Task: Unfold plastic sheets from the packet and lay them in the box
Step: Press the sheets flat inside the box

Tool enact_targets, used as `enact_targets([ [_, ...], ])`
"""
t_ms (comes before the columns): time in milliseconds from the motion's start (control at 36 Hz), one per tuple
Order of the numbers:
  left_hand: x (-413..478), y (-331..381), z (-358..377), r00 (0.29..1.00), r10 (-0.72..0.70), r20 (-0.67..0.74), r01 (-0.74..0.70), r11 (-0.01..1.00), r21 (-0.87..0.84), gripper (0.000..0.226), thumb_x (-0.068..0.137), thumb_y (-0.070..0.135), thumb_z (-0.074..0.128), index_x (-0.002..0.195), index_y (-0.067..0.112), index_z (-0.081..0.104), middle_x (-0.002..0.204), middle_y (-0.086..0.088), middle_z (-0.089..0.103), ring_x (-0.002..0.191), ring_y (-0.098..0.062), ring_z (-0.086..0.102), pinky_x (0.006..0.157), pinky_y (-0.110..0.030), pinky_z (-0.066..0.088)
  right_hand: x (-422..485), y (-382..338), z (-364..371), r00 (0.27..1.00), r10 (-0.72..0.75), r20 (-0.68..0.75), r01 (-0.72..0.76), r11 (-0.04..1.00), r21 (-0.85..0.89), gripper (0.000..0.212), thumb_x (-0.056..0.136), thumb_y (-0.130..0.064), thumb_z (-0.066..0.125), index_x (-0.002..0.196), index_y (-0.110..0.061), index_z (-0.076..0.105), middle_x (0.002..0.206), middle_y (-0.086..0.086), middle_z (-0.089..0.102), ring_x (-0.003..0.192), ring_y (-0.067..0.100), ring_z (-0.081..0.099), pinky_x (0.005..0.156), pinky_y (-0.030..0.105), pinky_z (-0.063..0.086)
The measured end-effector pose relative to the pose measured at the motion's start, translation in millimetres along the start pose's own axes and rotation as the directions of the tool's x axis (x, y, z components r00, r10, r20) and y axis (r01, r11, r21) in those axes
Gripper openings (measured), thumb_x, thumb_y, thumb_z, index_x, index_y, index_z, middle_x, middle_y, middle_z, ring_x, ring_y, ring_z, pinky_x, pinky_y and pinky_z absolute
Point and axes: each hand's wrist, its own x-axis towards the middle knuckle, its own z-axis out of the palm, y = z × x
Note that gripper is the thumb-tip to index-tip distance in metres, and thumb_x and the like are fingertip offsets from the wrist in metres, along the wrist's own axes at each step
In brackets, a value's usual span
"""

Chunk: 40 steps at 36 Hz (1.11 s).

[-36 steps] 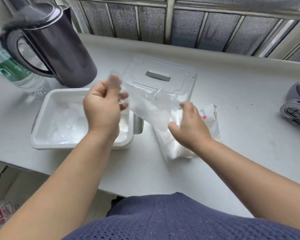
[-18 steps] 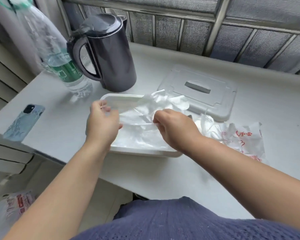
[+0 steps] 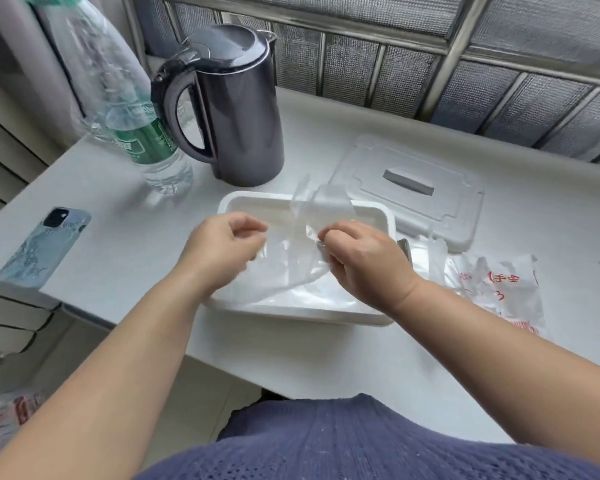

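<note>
Both grips pinch the plastic sheet (image 3: 288,271) over the white box (image 3: 250,197) at centre frame: your right hand (image 3: 361,261) at its crumpled top, your left hand (image 3: 226,247) at its left edge, fingers curled. The packet (image 3: 492,289) lies right of the box and the lid (image 3: 413,209) behind it. Kettle (image 3: 239,112), bottle (image 3: 146,140) and phone (image 3: 45,247) sit on the desk (image 3: 125,209) to the left.

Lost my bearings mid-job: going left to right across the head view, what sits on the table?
From the left: phone → water bottle → kettle → box → lid → packet.
</note>
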Motion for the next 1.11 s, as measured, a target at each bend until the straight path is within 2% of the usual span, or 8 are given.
enact_targets([
  [139, 5.0, 3.9, -23.8, 0.918, 0.261, -0.298, -0.08, 0.86, 0.504, 0.025, 0.091, 0.014, 0.053, 0.113, 0.013, 0.066, 0.108, -0.009, 0.065, 0.102, -0.031, 0.056, 0.083, -0.034, 0.041, -0.6, 2.5, 2.0, 0.906, 0.154, 0.394, -0.139, 0.988, -0.067, 0.023, 0.085, 0.001, 0.043, 0.099, -0.01, 0.057, 0.092, 0.011, 0.061, 0.085, 0.033, 0.058, 0.063, 0.035, 0.047],
  [250, 1.8, -2.4, -13.7, 0.899, 0.404, -0.168, -0.118, 0.594, 0.796, 0.026, 0.08, 0.007, 0.064, 0.106, 0.007, 0.064, 0.109, -0.018, 0.059, 0.101, -0.04, 0.053, 0.072, -0.045, 0.046, 2.1, 3.2, 6.8, 0.72, 0.245, 0.649, -0.192, 0.969, -0.154, 0.043, 0.091, -0.002, 0.039, 0.129, -0.021, 0.048, 0.126, 0.002, 0.051, 0.116, 0.024, 0.048, 0.075, 0.026, 0.036],
  [333, -0.8, -1.3, 2.8, 0.748, 0.663, 0.026, -0.449, 0.478, 0.755, 0.024, 0.073, 0.014, 0.06, 0.095, 0.011, 0.069, 0.1, -0.01, 0.066, 0.089, -0.038, 0.061, 0.068, -0.044, 0.051, 4.6, 1.7, 11.9, 0.645, 0.238, 0.726, -0.153, 0.971, -0.182, 0.041, 0.092, -0.007, 0.041, 0.126, -0.025, 0.054, 0.127, 0.0, 0.05, 0.117, 0.024, 0.047, 0.077, 0.028, 0.039],
  [444, 7.1, -2.5, 22.5, 0.798, 0.299, 0.524, -0.586, 0.589, 0.556, 0.035, 0.093, 0.028, 0.05, 0.127, 0.028, 0.06, 0.129, 0.005, 0.059, 0.121, -0.021, 0.051, 0.097, -0.037, 0.044, 5.6, 1.4, 15.1, 0.625, 0.214, 0.751, 0.0, 0.962, -0.273, 0.028, 0.093, -0.016, 0.042, 0.112, -0.025, 0.06, 0.118, 0.0, 0.056, 0.112, 0.025, 0.048, 0.086, 0.033, 0.038],
  [583, 20.8, -13.3, 26.5, 0.766, -0.094, 0.636, -0.481, 0.574, 0.663, 0.039, 0.092, 0.036, 0.052, 0.131, 0.035, 0.054, 0.138, 0.011, 0.052, 0.129, -0.015, 0.044, 0.104, -0.029, 0.037, 6.9, 4.8, 15.1, 0.585, 0.214, 0.783, 0.095, 0.94, -0.327, 0.019, 0.085, -0.016, 0.046, 0.094, -0.024, 0.06, 0.095, -0.003, 0.059, 0.096, 0.022, 0.047, 0.079, 0.03, 0.025],
  [694, 30.4, -17.1, 29.3, 0.75, -0.131, 0.649, -0.503, 0.524, 0.687, 0.048, 0.086, 0.037, 0.061, 0.133, 0.037, 0.052, 0.139, 0.012, 0.05, 0.127, -0.016, 0.045, 0.102, -0.03, 0.04, 19.1, -0.8, 8.4, 0.584, 0.223, 0.78, -0.057, 0.97, -0.235, 0.008, 0.084, -0.025, 0.045, 0.079, -0.021, 0.051, 0.072, -0.005, 0.051, 0.078, 0.023, 0.046, 0.081, 0.032, 0.033],
  [889, 34.0, -27.0, 34.1, 0.768, -0.109, 0.631, -0.482, 0.55, 0.682, 0.059, 0.082, 0.042, 0.066, 0.137, 0.034, 0.047, 0.143, 0.005, 0.044, 0.127, -0.018, 0.045, 0.1, -0.027, 0.039, 30.1, -0.3, 28.6, 0.598, 0.4, 0.695, -0.546, 0.838, -0.013, 0.029, 0.097, -0.036, 0.038, 0.096, -0.015, 0.058, 0.096, 0.005, 0.063, 0.092, 0.028, 0.054, 0.072, 0.032, 0.041],
  [1111, 40.2, -35.2, 39.3, 0.775, -0.157, 0.612, -0.422, 0.592, 0.687, 0.056, 0.08, 0.058, 0.061, 0.128, 0.028, 0.056, 0.14, 0.002, 0.043, 0.125, -0.02, 0.045, 0.104, -0.036, 0.039, 12.3, 7.3, 47.8, 0.297, 0.441, 0.847, -0.263, 0.89, -0.372, 0.052, 0.093, -0.027, 0.05, 0.134, 0.001, 0.034, 0.131, 0.021, 0.045, 0.124, 0.027, 0.042, 0.096, 0.03, 0.04],
])
